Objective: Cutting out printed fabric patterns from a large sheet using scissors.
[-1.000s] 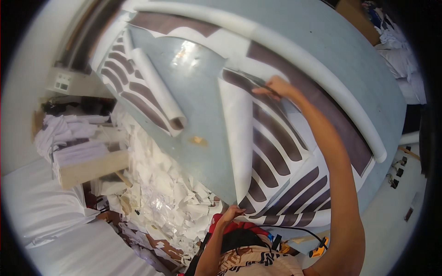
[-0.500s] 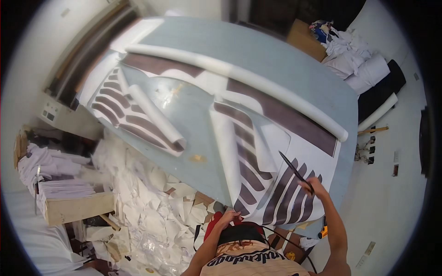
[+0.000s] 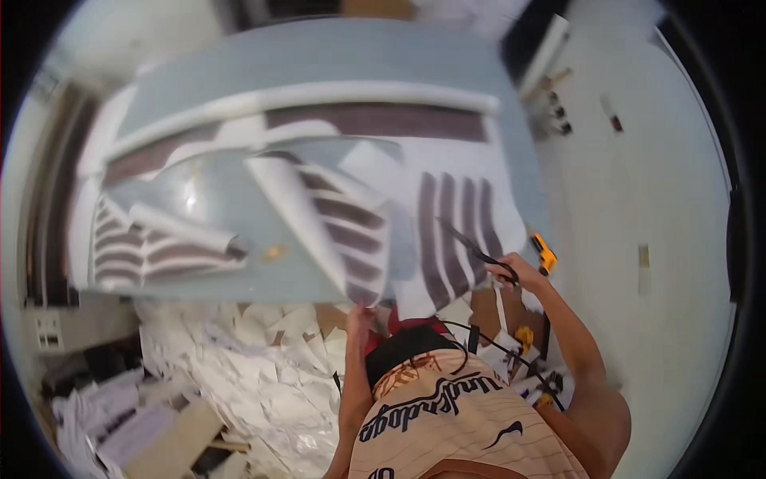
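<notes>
My right hand (image 3: 517, 273) grips a pair of long dark scissors (image 3: 469, 246) by the handles. The blades point away to the left over a white sheet with dark brown stripes (image 3: 451, 209) at the table's right end. My left hand (image 3: 361, 316) is at the table's near edge, its fingers pinched on the lower end of a cut striped sheet (image 3: 351, 239). That sheet's left side is curled over into a white roll. Motion blurs the picture, so the exact finger contact is hard to see.
A blue-grey table (image 3: 319, 52) carries a long rolled sheet (image 3: 375, 94) and a smaller curled striped piece (image 3: 171, 247). White paper scraps (image 3: 247, 359) cover the floor at the near left. A yellow-and-black tool (image 3: 544, 254) shows beyond my right hand. Stacked sheets (image 3: 152, 431) stand at lower left.
The whole view has turned, so the table now lies more level. My right hand with the scissors is now nearer the striped sheet's near right edge. My left hand stays at the cut sheet's lower end.
</notes>
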Demonstrator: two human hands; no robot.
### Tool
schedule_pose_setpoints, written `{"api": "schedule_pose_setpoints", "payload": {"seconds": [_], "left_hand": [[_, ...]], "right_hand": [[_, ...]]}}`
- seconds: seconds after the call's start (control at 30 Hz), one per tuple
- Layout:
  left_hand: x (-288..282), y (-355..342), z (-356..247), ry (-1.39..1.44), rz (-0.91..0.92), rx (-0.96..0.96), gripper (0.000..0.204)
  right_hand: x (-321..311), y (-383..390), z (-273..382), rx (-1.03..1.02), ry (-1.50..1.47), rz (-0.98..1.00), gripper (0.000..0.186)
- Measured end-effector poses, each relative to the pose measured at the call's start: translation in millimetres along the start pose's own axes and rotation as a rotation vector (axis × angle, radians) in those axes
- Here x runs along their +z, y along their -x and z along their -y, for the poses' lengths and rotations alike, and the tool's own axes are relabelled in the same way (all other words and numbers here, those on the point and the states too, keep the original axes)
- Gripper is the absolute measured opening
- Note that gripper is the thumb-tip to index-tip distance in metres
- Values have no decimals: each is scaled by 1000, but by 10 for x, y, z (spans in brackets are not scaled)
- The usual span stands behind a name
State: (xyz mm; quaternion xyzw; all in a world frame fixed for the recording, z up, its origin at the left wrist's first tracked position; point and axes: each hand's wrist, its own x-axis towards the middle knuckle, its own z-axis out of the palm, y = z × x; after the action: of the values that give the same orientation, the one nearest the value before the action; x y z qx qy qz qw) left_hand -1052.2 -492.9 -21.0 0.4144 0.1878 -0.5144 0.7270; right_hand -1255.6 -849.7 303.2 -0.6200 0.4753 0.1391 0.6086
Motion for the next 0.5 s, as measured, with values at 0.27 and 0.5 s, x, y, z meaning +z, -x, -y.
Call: {"api": "schedule_pose_setpoints", "payload": {"seconds": [0.27,0.5], "left_hand": [[1026,470,220,-684,-242,-228,58],[1607,600,727,-353,-72,-135,69]], "right_hand": [[-876,750,-1023,62,-171,-192,44],[-2197,217,-1761,80,-189,-442,43]]}}
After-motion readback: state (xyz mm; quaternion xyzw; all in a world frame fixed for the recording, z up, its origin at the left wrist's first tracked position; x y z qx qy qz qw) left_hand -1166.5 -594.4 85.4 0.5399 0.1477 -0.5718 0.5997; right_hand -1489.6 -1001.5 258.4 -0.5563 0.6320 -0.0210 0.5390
